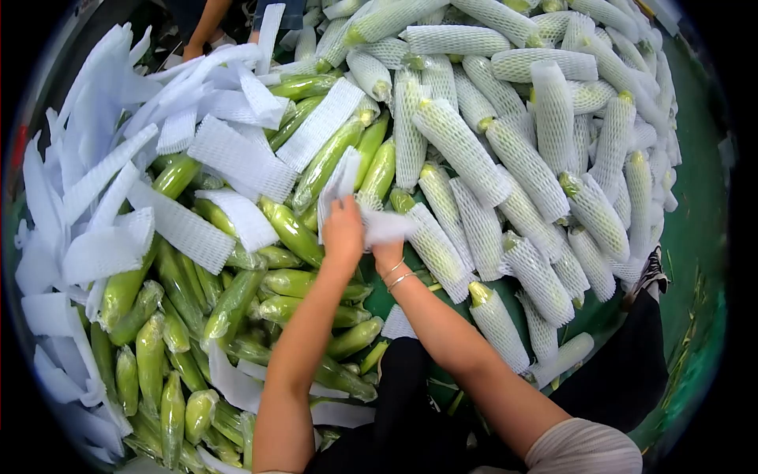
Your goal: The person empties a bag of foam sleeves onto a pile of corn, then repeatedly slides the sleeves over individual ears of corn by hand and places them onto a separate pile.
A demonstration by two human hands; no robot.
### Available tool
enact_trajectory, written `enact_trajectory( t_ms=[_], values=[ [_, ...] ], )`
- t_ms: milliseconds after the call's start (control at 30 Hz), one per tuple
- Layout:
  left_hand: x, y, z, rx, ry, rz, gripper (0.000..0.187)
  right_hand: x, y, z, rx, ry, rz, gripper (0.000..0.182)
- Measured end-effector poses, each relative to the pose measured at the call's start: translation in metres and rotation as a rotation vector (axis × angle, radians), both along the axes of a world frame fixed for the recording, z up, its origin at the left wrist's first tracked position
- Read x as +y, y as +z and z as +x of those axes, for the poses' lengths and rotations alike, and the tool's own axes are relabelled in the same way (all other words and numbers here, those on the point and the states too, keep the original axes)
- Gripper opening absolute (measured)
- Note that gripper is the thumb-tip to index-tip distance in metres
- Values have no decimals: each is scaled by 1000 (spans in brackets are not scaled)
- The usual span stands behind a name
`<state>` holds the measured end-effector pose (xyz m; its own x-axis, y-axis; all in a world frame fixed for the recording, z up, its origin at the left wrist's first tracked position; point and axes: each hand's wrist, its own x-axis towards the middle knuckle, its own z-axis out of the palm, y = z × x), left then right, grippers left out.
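Where motion blurs the view: a white sleeve (390,227) smears across the right hand (386,254), hiding its fingers, so I can't tell whether they pinch it.
Top edge: another person's arm (208,22) is cut off.
Heaps: film-wrapped corn (290,228) lies to the left, partly covered by loose foam sleeves (241,163); netted corn (459,146) crowds the right.
Left hand (344,231): bent fingers pinch an upright sleeve (340,179) between the heaps, just beside the other hand.
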<state>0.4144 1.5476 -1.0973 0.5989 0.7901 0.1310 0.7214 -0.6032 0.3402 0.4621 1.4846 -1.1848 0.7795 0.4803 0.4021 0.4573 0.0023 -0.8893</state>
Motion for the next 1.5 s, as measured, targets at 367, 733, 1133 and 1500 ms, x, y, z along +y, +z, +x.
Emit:
enact_trajectory(
  t_ms=[367, 733, 1133, 1500],
  values=[
    [-27, 19, -15, -257, 87, -666, 51, -66, 104, -13, 346, 40, -195, 11],
    [-81, 99, -35, -753, 326, -1191, 25, -96, 199, 41, 449, 218, -363, 34],
    [-50, 54, -5, -1141, 22, -1653, 14, -72, 144, 82, 1012, 281, -252, 27],
    [-38, -113, -23, -889, 277, -486, 12, -103, 96, 14, -257, 232, -570, 54]
  ],
)
